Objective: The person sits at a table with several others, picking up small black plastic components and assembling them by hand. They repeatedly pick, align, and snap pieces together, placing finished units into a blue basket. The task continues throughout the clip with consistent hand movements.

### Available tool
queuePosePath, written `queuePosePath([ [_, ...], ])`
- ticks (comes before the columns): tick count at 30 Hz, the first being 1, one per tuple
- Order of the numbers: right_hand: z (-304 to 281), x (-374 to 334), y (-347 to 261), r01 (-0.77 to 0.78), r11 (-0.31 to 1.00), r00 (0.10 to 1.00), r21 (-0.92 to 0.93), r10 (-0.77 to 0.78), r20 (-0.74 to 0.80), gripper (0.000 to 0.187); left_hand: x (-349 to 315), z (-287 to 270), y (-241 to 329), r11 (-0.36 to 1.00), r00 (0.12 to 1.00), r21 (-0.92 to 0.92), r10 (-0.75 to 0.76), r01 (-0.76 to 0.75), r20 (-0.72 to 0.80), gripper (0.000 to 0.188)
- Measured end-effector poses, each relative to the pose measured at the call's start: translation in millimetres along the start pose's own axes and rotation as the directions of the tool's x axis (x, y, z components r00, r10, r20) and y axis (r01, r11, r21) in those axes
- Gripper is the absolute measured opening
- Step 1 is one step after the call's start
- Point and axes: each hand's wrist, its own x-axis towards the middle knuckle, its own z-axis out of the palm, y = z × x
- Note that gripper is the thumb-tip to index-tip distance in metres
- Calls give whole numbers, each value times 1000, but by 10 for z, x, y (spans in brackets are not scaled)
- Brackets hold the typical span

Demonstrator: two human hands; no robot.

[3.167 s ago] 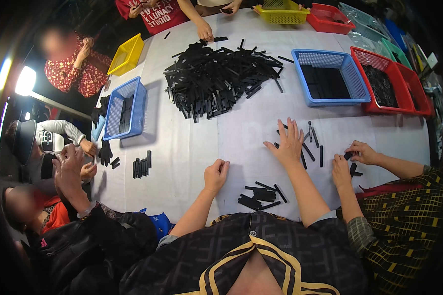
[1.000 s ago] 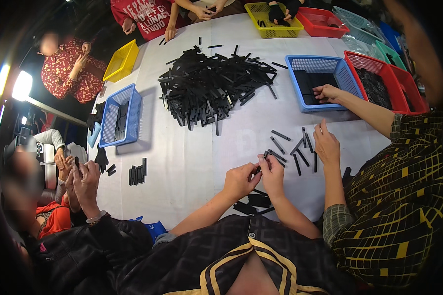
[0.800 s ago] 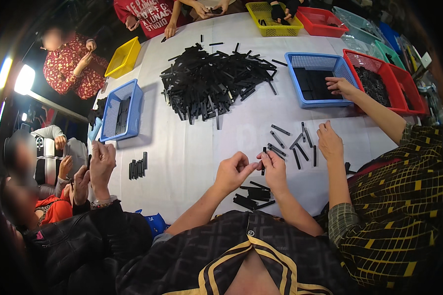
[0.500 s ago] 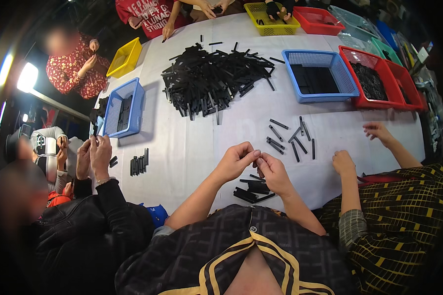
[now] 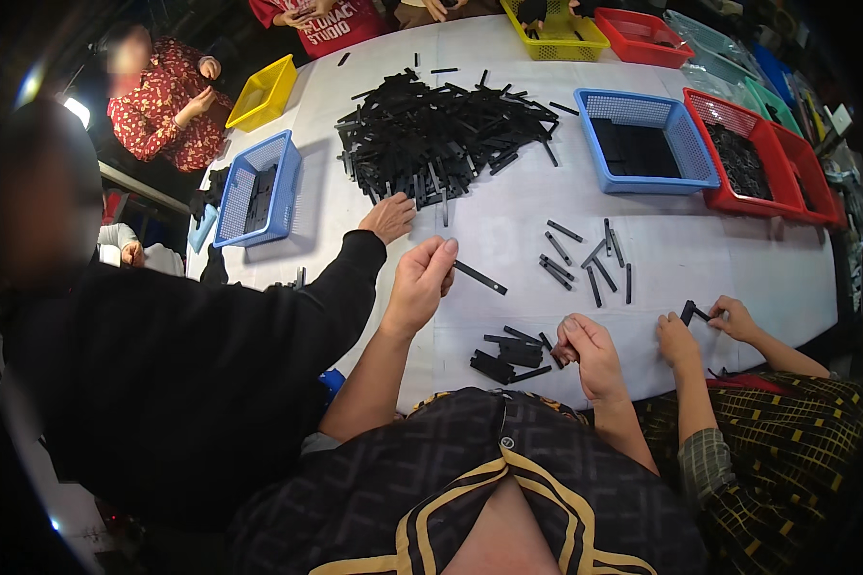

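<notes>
A thin black strip sticks out to the right from my left hand, which pinches its end above the table. My right hand is closed, lower and to the right. At its fingertips is another black strip, seemingly pinched, beside a small group of black pieces lying near me. Beyond my hands lie several loose black strips on the white cloth.
A large heap of black strips covers the table's far middle. Blue baskets hold black pieces; red baskets and yellow baskets stand farther out. A neighbour's black sleeve reaches across at left; another person's hands work at right.
My hands have come apart, the left moving left and up with the strip, the right moving right and down. The left neighbour's arm now reaches to the heap. The right neighbour's hands now hold black pieces.
</notes>
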Motion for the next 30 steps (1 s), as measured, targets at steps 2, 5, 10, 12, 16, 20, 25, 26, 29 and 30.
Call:
queuePosePath([
  [2,24,-4,-19,50,998,999,-43,-50,1,28,-36,120,7,1000,999,10,-8,8,43,31],
  [5,260,27,-118,120,984,992,-131,-116,40,29,-123,274,44,999,996,36,-29,27,80,31],
  [10,458,81,-186,110,976,992,-189,-95,83,27,-190,359,-19,991,999,134,-23,17,42,31],
  [12,480,95,-151,55,991,996,-119,-47,74,25,-197,347,-55,985,999,170,3,-11,47,30],
  [16,520,124,-102,-46,991,997,123,38,71,23,-228,419,-96,957,995,284,29,-56,98,28],
  [20,543,112,-22,-17,992,998,123,10,56,26,-216,432,-157,994,996,58,-91,90,4,25],
  [25,539,100,-27,79,995,995,-59,-82,-54,26,-247,590,-128,993,991,18,-116,117,-67,27],
  [26,527,96,-25,88,992,993,-89,-95,-76,26,-281,607,-131,988,999,146,-38,41,-21,27],
  [29,508,102,52,111,992,992,-59,-114,-58,26,-264,591,-186,964,998,259,49,-56,35,28],
  [30,508,97,40,112,989,991,-97,-118,-67,25,-241,576,-212,965,999,258,45,-49,24,29],
])
